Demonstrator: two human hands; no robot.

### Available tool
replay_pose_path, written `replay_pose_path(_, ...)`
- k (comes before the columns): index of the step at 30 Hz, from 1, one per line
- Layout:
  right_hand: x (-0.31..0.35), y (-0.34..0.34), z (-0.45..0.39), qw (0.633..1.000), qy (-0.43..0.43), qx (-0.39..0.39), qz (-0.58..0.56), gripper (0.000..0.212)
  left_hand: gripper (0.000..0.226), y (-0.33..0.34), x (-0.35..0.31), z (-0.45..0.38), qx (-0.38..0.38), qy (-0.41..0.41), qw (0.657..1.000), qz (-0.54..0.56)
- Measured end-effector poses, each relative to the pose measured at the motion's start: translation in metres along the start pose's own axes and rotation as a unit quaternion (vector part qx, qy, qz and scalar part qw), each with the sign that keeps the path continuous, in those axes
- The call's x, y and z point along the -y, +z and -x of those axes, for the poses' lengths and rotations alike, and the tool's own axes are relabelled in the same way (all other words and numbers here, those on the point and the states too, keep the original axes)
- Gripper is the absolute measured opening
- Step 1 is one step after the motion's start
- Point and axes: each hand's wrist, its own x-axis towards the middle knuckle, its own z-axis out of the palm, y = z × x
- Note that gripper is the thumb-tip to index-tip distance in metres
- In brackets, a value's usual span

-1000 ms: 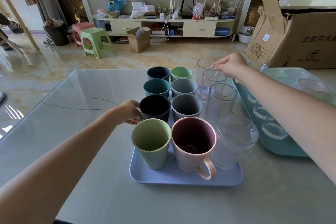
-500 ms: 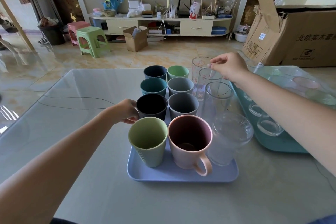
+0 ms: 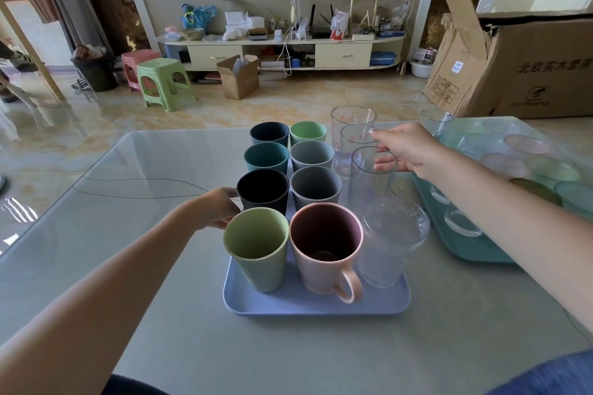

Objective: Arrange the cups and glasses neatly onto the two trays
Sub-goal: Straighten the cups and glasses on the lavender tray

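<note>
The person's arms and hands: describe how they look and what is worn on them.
Both forearms are bare, with no sleeves showing anywhere along them. The left hand and the right hand wear no gloves, and no rings, watch or bracelets can be seen. A pale fingernail shows on the right hand's fingers. Blue fabric shows at the bottom right corner of the view.

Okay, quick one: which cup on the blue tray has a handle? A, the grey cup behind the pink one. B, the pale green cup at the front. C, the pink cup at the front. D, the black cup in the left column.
C: the pink cup at the front of the blue tray has a looped handle at its lower right; the other coloured cups show no handle.
</note>
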Motion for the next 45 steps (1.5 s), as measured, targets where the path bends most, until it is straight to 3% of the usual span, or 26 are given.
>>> replay_pose_path(8,-0.005,-0.016,0.059,0.989,0.005,0.13,0.077,0.072,0.041,0.001,-0.003,0.028,-0.009,-0.009,1.0,0.021)
replay_pose_path(18,-0.01,0.0,0.078,0.976,-0.096,0.026,0.193,0.075,0.017,0.015,-0.007,0.068,-0.053,-0.016,0.995,0.083)
replay_pose_path(24,-0.002,-0.015,0.093,0.968,-0.038,0.082,0.234,0.101,0.015,0.009,-0.01,0.083,-0.081,-0.029,0.988,0.132)
replay_pose_path(27,-0.001,-0.031,0.112,0.946,0.022,0.148,0.288,0.092,0.028,0.007,-0.014,0.092,-0.099,-0.02,0.989,0.111)
replay_pose_path(30,-0.011,-0.034,0.129,0.941,0.061,0.207,0.259,0.086,0.036,0.009,-0.017,0.102,-0.113,-0.006,0.991,0.066)
replay_pose_path(38,-0.024,-0.023,0.127,0.969,0.065,0.162,0.173,0.038,0.029,0.007,-0.014,0.113,-0.06,0.018,0.997,0.044)
replay_pose_path(42,-0.028,-0.023,0.123,0.972,0.061,0.153,0.167,0.029,0.009,0.005,-0.013,0.112,-0.061,0.037,0.997,0.04)
replay_pose_path(45,-0.03,-0.022,0.12,0.973,0.061,0.15,0.163,0.024,0.007,0.007,-0.014,0.111,-0.07,0.046,0.996,0.035)
